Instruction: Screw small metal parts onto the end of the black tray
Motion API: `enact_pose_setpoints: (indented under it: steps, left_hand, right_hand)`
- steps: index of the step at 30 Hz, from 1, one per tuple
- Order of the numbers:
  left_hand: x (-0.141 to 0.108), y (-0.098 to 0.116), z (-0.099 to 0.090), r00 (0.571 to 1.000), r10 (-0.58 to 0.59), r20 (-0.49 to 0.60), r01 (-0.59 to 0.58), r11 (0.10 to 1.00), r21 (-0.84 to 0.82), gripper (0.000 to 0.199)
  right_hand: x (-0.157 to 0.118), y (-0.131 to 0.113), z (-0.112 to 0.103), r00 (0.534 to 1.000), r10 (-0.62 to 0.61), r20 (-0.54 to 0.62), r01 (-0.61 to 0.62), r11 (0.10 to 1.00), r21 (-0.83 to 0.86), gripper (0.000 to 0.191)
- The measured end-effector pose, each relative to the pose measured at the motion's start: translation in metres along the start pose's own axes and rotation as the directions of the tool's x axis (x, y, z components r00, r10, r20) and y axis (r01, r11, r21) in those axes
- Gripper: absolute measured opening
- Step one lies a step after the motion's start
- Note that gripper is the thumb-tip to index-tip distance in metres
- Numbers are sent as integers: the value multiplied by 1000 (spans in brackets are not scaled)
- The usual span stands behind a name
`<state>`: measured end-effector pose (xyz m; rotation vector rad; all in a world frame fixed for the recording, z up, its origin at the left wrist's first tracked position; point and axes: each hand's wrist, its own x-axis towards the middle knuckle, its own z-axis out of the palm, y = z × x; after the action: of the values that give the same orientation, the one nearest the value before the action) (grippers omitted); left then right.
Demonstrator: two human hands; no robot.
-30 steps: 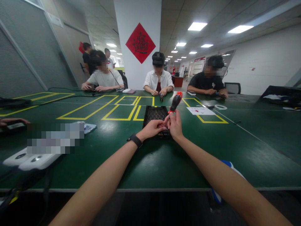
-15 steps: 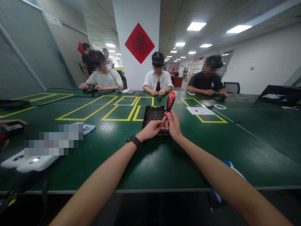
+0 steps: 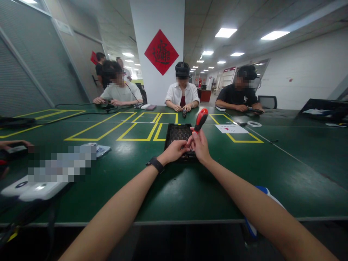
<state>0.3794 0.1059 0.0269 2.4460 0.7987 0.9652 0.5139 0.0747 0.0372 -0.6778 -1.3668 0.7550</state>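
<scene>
A screwdriver with a red and black handle [image 3: 201,119] rises from my right hand [image 3: 200,146], its handle leaning to the right. My right fingers are closed around its lower part. Close beside them, my left hand [image 3: 175,150] has its fingers pinched together over the black tray [image 3: 170,133]; whatever they hold is too small to make out. The tray, with a gridded inside, lies on the green table [image 3: 174,195] under both hands. The screwdriver's tip is hidden among the fingers.
White devices [image 3: 40,188] lie at the left, near another person's hand [image 3: 16,143]. A paper sheet [image 3: 231,129] and a tape roll [image 3: 254,124] sit to the right. Three people sit across the table. A blue and white object [image 3: 262,189] is partly behind my right forearm.
The screwdriver handle has tilted further to the right. Both hands remain together over the tray. At the far left, the other person's hand and dark object have shifted slightly.
</scene>
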Motion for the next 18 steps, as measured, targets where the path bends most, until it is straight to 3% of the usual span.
enact_pose_setpoints:
  steps: [3,9,12,18]
  left_hand:
    - [0,3,-1,998,50,33,-48,997,-57,15]
    - [0,1,1,995,-14,-99,19,998,55,22]
    - [0,-1,2,996,-57,-69,61,997,46,21]
    - [-1,1,1,999,-32,-23,30,995,-91,15]
  right_hand:
    - [0,1,0,1000,1,-3,0,1000,3,34]
    - [-1,0,3,999,-35,-24,34,999,-15,33]
    - [-1,0,4,999,-35,-11,35,999,-26,33]
    - [0,2,1,999,2,-34,-2,1000,-7,37]
